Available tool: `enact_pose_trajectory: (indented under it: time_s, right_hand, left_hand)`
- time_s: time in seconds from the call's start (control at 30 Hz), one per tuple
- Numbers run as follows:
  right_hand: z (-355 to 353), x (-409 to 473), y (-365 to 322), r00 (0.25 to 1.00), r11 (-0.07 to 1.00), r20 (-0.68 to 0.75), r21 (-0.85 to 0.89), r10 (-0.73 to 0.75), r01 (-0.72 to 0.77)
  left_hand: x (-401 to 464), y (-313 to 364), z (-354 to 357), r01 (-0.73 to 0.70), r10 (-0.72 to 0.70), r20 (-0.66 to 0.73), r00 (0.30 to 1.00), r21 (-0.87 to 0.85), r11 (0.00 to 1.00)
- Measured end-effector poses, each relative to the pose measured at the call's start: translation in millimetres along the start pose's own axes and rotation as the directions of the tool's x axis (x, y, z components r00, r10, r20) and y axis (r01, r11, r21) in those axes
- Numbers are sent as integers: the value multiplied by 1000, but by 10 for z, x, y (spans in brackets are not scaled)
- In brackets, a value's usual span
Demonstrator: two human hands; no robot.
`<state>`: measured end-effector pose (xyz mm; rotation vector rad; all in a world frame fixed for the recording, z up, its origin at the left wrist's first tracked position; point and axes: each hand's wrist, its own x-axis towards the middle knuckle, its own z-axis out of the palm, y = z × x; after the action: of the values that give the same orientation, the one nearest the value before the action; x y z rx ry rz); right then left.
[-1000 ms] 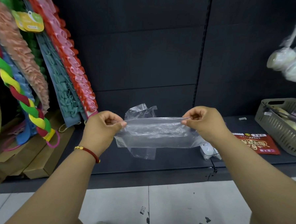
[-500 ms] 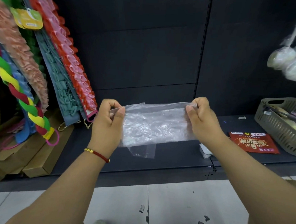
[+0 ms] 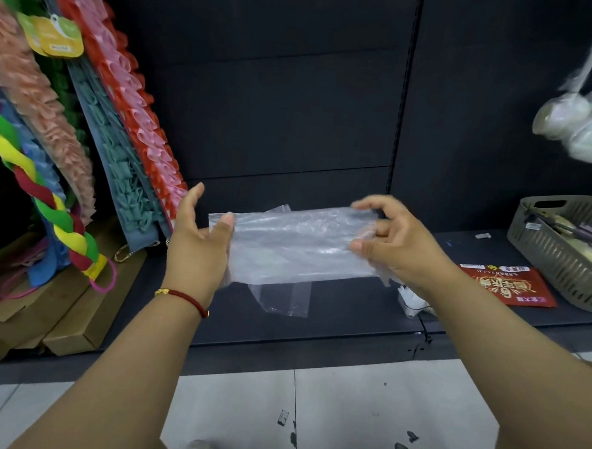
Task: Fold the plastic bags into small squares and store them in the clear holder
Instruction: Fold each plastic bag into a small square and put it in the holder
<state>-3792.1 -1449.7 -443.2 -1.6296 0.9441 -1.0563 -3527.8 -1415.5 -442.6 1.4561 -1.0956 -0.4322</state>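
A clear plastic bag [image 3: 297, 245], folded into a wide band, is stretched in the air between my hands above the dark shelf [image 3: 317, 321]. My left hand [image 3: 197, 243] holds its left end, thumb on the front and fingers straight behind it. My right hand [image 3: 393, 239] pinches its right end with curled fingers and thumb. A loose flap of the bag hangs below the band's middle. No clear holder shows in this view.
Colourful ruffled mats [image 3: 121, 119] and a braided rope [image 3: 48, 208] hang at left above cardboard boxes [image 3: 73, 319]. A red packet [image 3: 504, 286] and a grey basket [image 3: 567, 249] sit on the shelf at right. White bagged items [image 3: 581, 126] hang upper right.
The band has been turned flatter and lowered slightly. My left fingers have straightened behind its left end, and my right hand has shifted its pinch on the right end.
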Motion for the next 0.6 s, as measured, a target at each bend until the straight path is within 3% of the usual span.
enact_pose_trajectory:
  time_s: [0.13,0.2,0.43,0.6]
  right_hand:
    - [-6,18,8,997,1000,-80,-19,-3,2]
    - [-15,22,19,995,1000,-96,-12,2,-3]
    - [-51,9,50,994,997,-103,-60,31,-37]
    - [-57,16,45,991,993,-131,-114,14,-29]
  left_hand:
    - [32,26,-69,119,-66,247,967,-208,971]
    - [-9,60,-126,163,-71,385,920,-213,963]
    - [-10,-7,-188,85,-51,344,938,-84,993]
    - [24,4,-233,102,-69,414,908,-60,993]
